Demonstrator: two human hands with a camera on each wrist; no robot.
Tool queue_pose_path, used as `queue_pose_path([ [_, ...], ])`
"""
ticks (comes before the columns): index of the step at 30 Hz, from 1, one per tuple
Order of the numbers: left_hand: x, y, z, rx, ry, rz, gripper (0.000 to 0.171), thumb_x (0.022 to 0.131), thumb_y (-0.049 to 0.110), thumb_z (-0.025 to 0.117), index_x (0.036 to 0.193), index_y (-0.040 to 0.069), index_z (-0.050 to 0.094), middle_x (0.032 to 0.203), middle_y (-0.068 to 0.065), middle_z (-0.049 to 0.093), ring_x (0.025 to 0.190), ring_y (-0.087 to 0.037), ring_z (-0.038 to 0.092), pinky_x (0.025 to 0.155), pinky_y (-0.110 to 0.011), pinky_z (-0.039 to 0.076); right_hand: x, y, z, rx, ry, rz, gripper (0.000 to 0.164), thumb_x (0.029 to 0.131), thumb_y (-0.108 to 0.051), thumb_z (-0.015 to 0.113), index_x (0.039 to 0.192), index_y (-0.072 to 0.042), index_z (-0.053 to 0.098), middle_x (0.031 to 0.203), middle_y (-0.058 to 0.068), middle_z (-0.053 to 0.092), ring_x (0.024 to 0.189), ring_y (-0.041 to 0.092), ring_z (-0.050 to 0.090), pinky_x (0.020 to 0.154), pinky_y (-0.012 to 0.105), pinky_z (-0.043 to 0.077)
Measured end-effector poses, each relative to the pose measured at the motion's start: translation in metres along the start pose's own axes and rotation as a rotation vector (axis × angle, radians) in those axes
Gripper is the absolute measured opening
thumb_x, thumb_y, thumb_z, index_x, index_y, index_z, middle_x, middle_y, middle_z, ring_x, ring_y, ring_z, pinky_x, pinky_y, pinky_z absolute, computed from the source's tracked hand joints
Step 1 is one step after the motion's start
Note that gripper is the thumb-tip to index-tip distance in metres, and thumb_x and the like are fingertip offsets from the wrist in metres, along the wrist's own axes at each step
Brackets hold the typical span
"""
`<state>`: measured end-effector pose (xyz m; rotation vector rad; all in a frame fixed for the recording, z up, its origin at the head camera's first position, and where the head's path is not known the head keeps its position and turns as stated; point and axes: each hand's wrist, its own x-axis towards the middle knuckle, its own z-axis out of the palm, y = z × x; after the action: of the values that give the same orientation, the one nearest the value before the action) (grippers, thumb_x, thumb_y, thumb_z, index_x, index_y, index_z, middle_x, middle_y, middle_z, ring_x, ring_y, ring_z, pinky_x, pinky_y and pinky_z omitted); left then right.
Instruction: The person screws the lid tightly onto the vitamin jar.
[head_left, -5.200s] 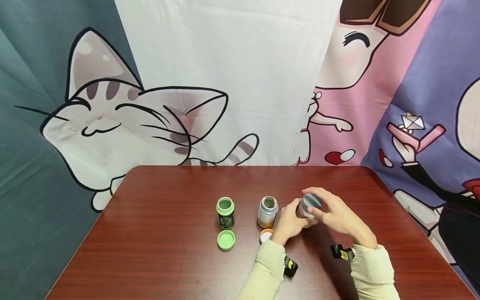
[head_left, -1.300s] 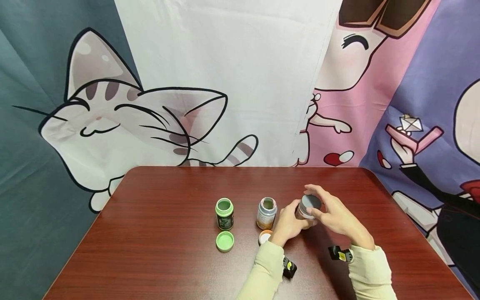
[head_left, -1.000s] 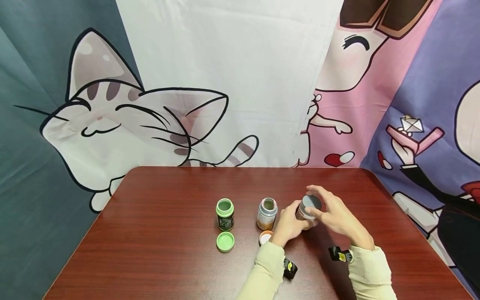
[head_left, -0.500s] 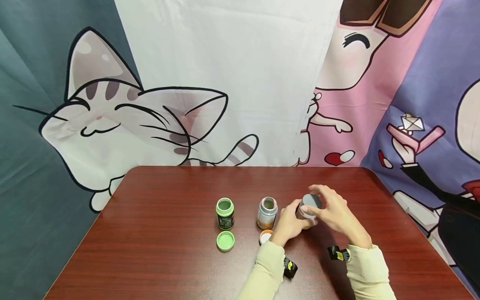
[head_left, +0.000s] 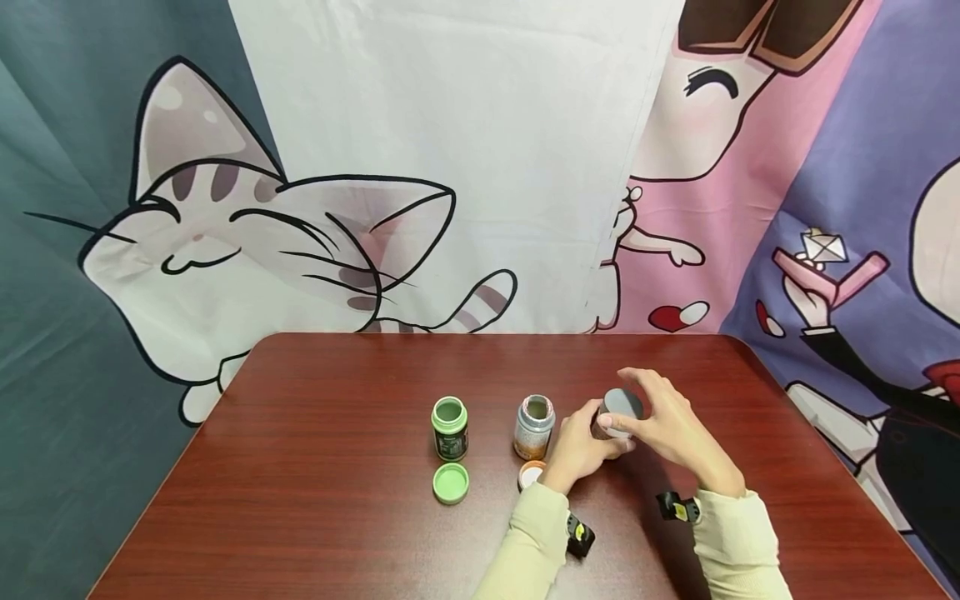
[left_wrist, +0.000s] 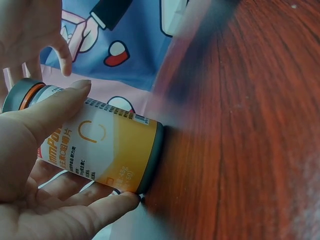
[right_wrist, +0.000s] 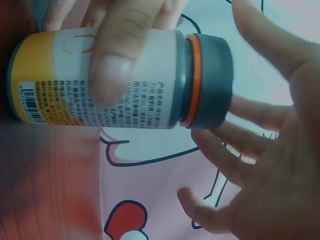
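My left hand [head_left: 583,446] grips a supplement bottle [left_wrist: 107,125] with a white and yellow label, thumb on one side and fingers on the other. The bottle stands upright with its dark base at the table. On its top sits a grey screw cap [right_wrist: 215,82], an orange ring along the cap's lower edge. My right hand [head_left: 670,429] hovers round this cap with spread fingers. In the right wrist view its thumb is apart from the cap, and the fingertips lie close by the cap's far side.
Left of my hands stands an uncapped grey-white bottle [head_left: 533,435], its orange-rimmed lid [head_left: 529,475] partly behind my left wrist. Farther left are an open green jar [head_left: 451,440] and its green lid [head_left: 451,483]. A printed cloth [head_left: 480,167] hangs behind the brown table [head_left: 300,517].
My right hand has shifted slightly, its thumb moving left across the front of the cap and its fingers lifting off the far side. My left hand keeps its grip on the bottle in the same place.
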<state>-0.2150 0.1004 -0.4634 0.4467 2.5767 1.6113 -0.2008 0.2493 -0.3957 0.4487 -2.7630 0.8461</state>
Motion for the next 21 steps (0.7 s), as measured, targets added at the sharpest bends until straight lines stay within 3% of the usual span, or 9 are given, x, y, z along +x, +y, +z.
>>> queue_pose_path([
  [8, 0.0001, 0.0004, 0.0013, 0.03, 0.012, 0.012, 0.056, 0.067, 0.045, 0.079, 0.116, 0.03, 0.056, 0.103, 0.011, 0.063, 0.094, -0.005, 0.057, 0.081, -0.025, 0.045, -0.0029, 0.0013, -0.0075, 0.06, -0.066, -0.087, 0.067, 0.078, -0.035, 0.072, 0.136, -0.02, 0.041, 0.135, 0.002, 0.045, 0.12, 0.022, 0.043, 0.092, 0.046, 0.035],
  [14, 0.0003, 0.0004, 0.0013, 0.04, 0.007, 0.006, 0.056, 0.067, 0.044, 0.079, 0.115, 0.03, 0.056, 0.101, 0.011, 0.063, 0.091, -0.004, 0.057, 0.079, -0.025, 0.045, -0.0055, 0.0012, -0.0102, 0.058, -0.116, -0.097, 0.056, 0.084, -0.022, 0.067, 0.135, -0.021, 0.044, 0.132, 0.0, 0.048, 0.112, 0.016, 0.048, 0.09, 0.041, 0.039],
  [18, 0.0005, 0.0006, 0.0018, 0.033, 0.008, 0.008, 0.055, 0.066, 0.042, 0.08, 0.115, 0.03, 0.056, 0.099, 0.012, 0.063, 0.09, -0.004, 0.057, 0.079, -0.025, 0.045, -0.0059, 0.002, -0.0104, 0.08, -0.131, -0.098, 0.052, 0.083, -0.01, 0.065, 0.131, -0.018, 0.047, 0.126, 0.0, 0.053, 0.103, 0.015, 0.052, 0.085, 0.042, 0.043],
  [21, 0.0004, 0.001, 0.0016, 0.022, 0.009, 0.007, 0.056, 0.067, 0.041, 0.08, 0.116, 0.03, 0.056, 0.101, 0.012, 0.063, 0.091, -0.004, 0.057, 0.08, -0.025, 0.045, -0.0058, 0.0023, -0.0105, 0.084, -0.125, -0.082, 0.05, 0.082, -0.009, 0.066, 0.127, -0.019, 0.049, 0.12, -0.001, 0.056, 0.098, 0.014, 0.053, 0.082, 0.04, 0.044],
])
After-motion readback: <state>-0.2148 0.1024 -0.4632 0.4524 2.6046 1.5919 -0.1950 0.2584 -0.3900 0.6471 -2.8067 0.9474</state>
